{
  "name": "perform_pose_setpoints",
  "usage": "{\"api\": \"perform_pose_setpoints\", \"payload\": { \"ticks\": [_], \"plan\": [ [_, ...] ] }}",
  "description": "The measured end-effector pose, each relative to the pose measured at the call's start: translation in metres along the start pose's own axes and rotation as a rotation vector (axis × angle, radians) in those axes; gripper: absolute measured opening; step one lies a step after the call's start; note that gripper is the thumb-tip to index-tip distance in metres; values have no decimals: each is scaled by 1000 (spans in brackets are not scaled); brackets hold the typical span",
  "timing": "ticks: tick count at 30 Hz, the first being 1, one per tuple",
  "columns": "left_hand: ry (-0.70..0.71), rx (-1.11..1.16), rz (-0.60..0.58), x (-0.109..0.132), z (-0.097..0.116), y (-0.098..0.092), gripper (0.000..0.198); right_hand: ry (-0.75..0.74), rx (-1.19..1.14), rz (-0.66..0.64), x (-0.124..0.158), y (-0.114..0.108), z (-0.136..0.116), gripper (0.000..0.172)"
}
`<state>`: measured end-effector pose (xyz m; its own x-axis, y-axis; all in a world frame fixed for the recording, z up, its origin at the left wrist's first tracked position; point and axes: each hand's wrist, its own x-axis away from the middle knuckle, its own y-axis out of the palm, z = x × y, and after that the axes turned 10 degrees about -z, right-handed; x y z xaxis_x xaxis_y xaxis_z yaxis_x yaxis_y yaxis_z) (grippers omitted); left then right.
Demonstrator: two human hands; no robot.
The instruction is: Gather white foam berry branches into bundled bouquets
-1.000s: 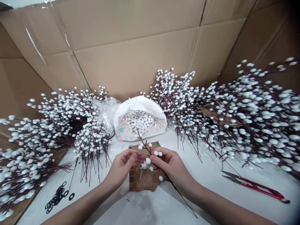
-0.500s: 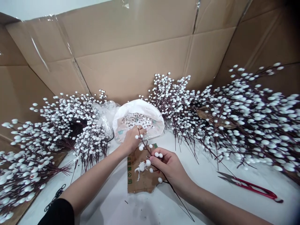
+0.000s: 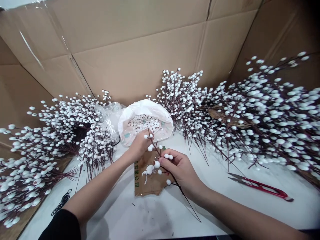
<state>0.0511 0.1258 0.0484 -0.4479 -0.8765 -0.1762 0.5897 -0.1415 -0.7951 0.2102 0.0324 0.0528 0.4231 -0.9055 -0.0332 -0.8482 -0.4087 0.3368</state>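
My right hand (image 3: 183, 170) pinches the stem of a berry branch (image 3: 178, 185), a thin dark stem with several white berries along its twigs. Its lower end points down toward the table's near edge. My left hand (image 3: 141, 145) is at the front lip of a white plastic bag (image 3: 161, 115) that holds many loose white berries (image 3: 142, 122). Its fingers look curled together, and their tips are mostly hidden, so what they hold cannot be made out. Beneath the branch, a white gooey lump (image 3: 149, 170) sits on a piece of brown cardboard (image 3: 146, 190) with green printed characters.
Piles of white berry branches stand at the left (image 3: 30, 160) and right (image 3: 272, 116). Red-handled thread snips (image 3: 262, 188) lie on the white table (image 3: 120, 213). Black rings (image 3: 61, 202) lie near my left forearm. Clear plastic (image 3: 110, 116) is beside the bag; cardboard walls (image 3: 140, 50) rise behind.
My left hand has drawn back slightly from the berries toward the bag's lip, its fingers more curled. My right hand still holds the branch in much the same place. The view has shifted a little.
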Motion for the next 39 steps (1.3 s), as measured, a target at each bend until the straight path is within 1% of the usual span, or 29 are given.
{"api": "perform_pose_setpoints", "payload": {
  "ticks": [3, 7, 10, 13, 16, 21, 27, 33, 37, 39],
  "plan": [
    [-53, 24, -20, 34, -1, -1, 9, 0, -30, -11, 1, 0, -1, 20],
    [-95, 113, -91, 81, 1, 1, 15, 22, 10, -10, 1, 1, 2, 19],
    [-80, 90, -96, 99, 2, 3, 14, 41, 31, -7, 0, 1, 4, 20],
    [19, 14, -115, 102, 0, 5, 12, 53, 37, 7, -2, -1, 6, 20],
    [128, -61, -116, 102, -4, 8, 15, 55, 36, 13, -4, -2, 7, 21],
    [207, -172, -93, 103, -11, 12, 18, 58, 47, 16, -7, -2, 8, 21],
    [220, -226, -88, 102, -10, 13, 20, 83, 70, 9, -6, -2, 9, 22],
    [211, -223, -103, 102, -9, 14, 19, 78, 87, 8, -3, -2, 9, 22],
    [198, -155, -110, 102, -11, 12, 19, 68, 97, 10, -4, -3, 9, 22],
    [145, -56, -95, 102, -9, 9, 18, 64, 94, 15, -5, -3, 9, 22]
  ]
}}
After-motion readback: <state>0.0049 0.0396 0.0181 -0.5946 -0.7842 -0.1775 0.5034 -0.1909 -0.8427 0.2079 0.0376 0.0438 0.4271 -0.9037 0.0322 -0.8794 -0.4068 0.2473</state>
